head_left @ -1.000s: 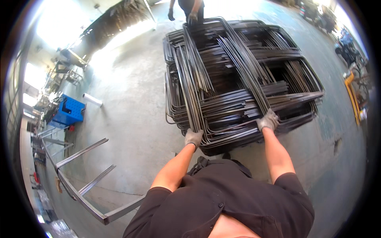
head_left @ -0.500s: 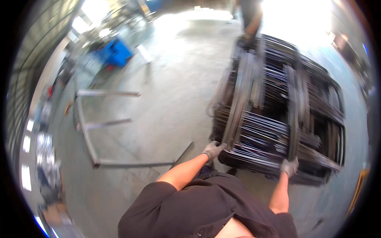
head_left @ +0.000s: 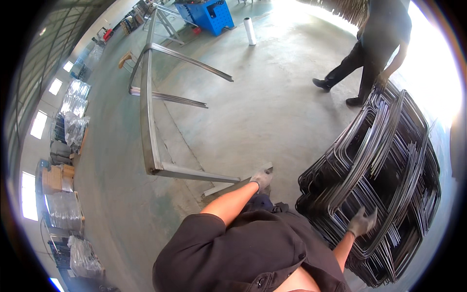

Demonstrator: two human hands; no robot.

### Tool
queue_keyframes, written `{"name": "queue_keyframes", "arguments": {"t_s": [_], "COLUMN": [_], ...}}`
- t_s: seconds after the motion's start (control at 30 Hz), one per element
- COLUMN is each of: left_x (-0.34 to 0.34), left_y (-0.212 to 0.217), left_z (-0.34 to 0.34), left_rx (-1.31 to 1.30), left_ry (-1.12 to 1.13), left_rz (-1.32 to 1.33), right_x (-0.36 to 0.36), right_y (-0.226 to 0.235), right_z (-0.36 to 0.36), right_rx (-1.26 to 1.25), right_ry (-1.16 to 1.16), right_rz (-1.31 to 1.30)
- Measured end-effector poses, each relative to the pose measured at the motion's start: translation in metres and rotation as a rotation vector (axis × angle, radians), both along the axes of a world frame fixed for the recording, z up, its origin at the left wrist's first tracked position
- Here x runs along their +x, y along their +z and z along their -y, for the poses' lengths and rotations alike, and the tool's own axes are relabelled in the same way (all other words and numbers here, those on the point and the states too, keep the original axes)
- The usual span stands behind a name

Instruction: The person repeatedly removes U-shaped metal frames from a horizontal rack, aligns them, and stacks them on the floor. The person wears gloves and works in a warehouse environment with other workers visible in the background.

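My right hand (head_left: pixel 362 222), in a grey glove, is open with thumb and fingers apart above a stack of dark bent metal tube frames (head_left: pixel 374 168). The stack leans to my right, its rounded loops nested in bundles. My left hand (head_left: pixel 262 179), gloved too, is off the stack, with its fingers loosely extended and nothing visibly held. It overlaps the end of the flat foot of a grey metal rack (head_left: pixel 194 174); whether it touches the foot I cannot tell. Two arms of the rack (head_left: pixel 192 62) carry thin tubes and point toward the middle.
At the far right another person (head_left: pixel 379 44) in dark clothes has a hand on the stack's far end. A blue machine (head_left: pixel 206 15) and a white cylinder (head_left: pixel 249 31) stand at the back. Wrapped pallets (head_left: pixel 65 211) line the left wall.
The view has swung to the right, and the other person is more fully in sight. My left hand has left the tube stack; my right hand has let go and spread its fingers.
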State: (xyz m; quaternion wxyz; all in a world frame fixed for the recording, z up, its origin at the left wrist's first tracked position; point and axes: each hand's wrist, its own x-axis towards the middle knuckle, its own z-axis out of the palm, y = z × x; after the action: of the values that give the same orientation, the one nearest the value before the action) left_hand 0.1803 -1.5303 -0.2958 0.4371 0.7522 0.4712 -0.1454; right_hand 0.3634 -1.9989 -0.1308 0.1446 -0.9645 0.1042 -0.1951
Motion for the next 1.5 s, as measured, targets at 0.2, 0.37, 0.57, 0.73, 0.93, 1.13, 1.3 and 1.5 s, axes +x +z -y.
{"name": "queue_keyframes", "arguments": {"t_s": [0.2,0.37,0.57,0.73,0.93,1.13,1.3,1.5], "left_x": [-0.001,-0.025,-0.074,-0.032,0.073,0.283,0.416,0.514], "left_y": [-0.039,-0.033,-0.077,0.001,-0.040,0.049,0.071,0.042], "left_z": [-0.125,-0.177,-0.167,-0.152,-0.239,-0.295,-0.311,-0.333], "left_rx": [-0.016,-0.133,-0.255,-0.125,0.001,0.067,-0.029,-0.133], "left_ry": [0.140,0.398,0.366,0.122,0.008,-0.146,-0.058,-0.291], "left_rz": [0.135,0.181,-0.050,-0.059,-0.139,-0.069,0.048,0.054], "right_x": [0.028,0.031,0.075,0.141,0.258,0.370,0.434,0.494], "right_y": [0.022,0.050,0.024,-0.006,-0.027,-0.016,-0.002,0.001], "right_z": [-0.189,-0.254,-0.303,-0.336,-0.374,-0.401,-0.443,-0.544], "right_rx": [0.431,0.315,0.424,0.388,0.497,0.519,0.520,0.499], "right_ry": [0.382,0.536,0.462,0.526,0.452,0.402,0.459,0.591], "right_rz": [0.115,0.065,-0.141,-0.129,-0.248,-0.348,-0.245,-0.423]}}
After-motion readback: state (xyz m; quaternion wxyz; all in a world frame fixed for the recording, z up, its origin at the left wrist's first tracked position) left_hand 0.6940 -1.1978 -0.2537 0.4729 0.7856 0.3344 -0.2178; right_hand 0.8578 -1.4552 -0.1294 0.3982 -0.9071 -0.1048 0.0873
